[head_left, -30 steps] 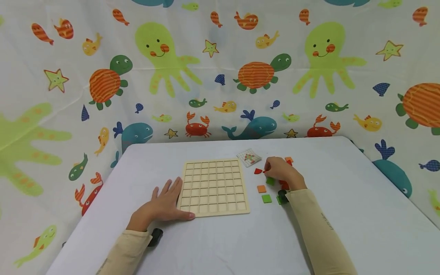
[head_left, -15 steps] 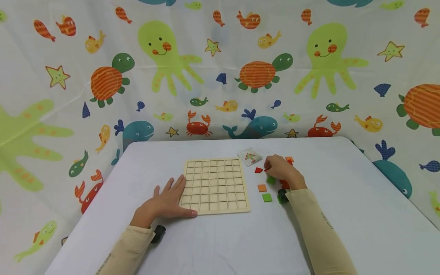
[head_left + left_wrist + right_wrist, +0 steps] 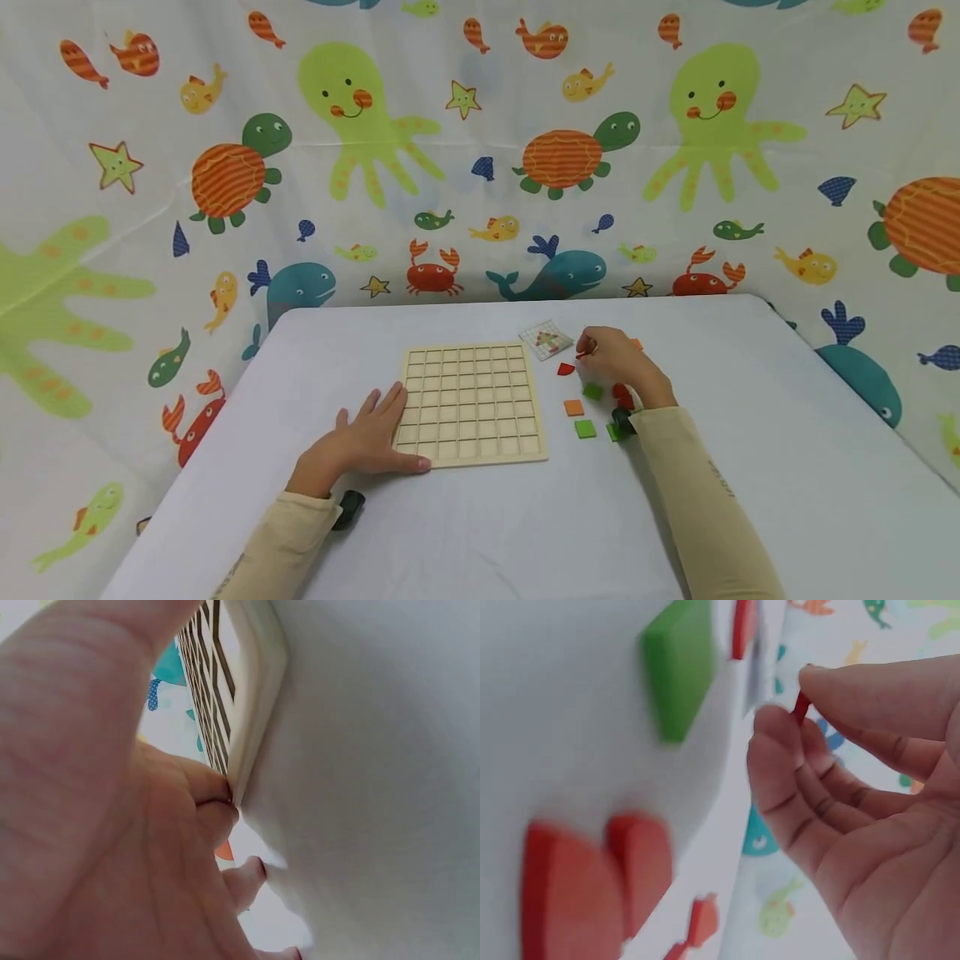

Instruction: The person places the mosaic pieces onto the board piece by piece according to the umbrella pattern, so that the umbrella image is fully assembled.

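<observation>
By the right hand [image 3: 621, 360], a small red piece [image 3: 802, 707] was pinched, raised off the table [image 3: 465, 542]. The left hand [image 3: 358, 442], fingers spread, was rested against the gridded board [image 3: 468, 402] at its near-left corner. Right of the board, an orange tile [image 3: 573, 407] and green tiles [image 3: 586, 429] were noted; a patterned card [image 3: 546, 339] was located beyond.

Beige sleeves [image 3: 701, 508] bear small dark markings [image 3: 721, 480], perhaps lettering; black wrist-worn devices [image 3: 348, 510] show too.
</observation>
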A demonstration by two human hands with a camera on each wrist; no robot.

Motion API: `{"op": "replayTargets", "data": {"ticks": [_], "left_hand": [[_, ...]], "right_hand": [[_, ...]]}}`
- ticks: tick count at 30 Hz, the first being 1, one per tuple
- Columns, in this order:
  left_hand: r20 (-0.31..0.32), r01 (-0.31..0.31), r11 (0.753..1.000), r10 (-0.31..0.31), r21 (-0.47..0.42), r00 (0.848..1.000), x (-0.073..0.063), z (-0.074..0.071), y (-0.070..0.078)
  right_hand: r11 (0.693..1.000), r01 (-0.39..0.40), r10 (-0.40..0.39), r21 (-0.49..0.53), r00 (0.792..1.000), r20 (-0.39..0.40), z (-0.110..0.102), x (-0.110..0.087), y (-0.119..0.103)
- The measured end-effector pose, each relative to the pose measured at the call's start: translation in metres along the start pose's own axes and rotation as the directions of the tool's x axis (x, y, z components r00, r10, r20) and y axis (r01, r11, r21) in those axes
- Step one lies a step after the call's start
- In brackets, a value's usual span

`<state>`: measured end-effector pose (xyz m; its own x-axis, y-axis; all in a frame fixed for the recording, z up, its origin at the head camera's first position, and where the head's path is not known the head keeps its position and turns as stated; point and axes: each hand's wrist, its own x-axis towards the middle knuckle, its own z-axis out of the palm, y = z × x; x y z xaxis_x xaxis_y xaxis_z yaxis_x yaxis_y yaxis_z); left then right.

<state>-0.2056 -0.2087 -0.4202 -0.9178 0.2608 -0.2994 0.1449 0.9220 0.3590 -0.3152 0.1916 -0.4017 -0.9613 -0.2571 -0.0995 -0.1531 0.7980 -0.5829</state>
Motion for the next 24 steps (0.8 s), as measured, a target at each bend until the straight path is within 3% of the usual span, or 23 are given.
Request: {"op": "replayTargets", "data": {"ticks": [9, 17, 20, 24], "left_hand": [[-0.004, 0.004, 1.0, -0.004, 0.023, 1.0, -0.001, -0.007, 0.0], [0.0, 0.004, 1.0, -0.004, -0.001, 1.0, 0.0, -0.006, 0.003], [0.008, 0.009, 1.0, -0.009, -0.005, 1.0, -0.001, -0.004, 0.002], [0.004, 0.004, 1.0, -0.004, -0.009, 1.0, -0.001, 0.001, 0.001]], "right_hand": [[0.984, 0.167, -0.163, 0.061, 0.985, -0.057, 0.015, 0.017, -0.048], [0.922, 0.386, -0.385, 0.021, 0.923, -0.028, 0.044, 0.036, -0.107], [0.902, 0.432, -0.432, -0.007, 0.902, 0.0, 0.058, 0.041, -0.122], [0.889, 0.453, -0.453, -0.063, 0.891, 0.02, 0.074, 0.046, -0.13]]}}
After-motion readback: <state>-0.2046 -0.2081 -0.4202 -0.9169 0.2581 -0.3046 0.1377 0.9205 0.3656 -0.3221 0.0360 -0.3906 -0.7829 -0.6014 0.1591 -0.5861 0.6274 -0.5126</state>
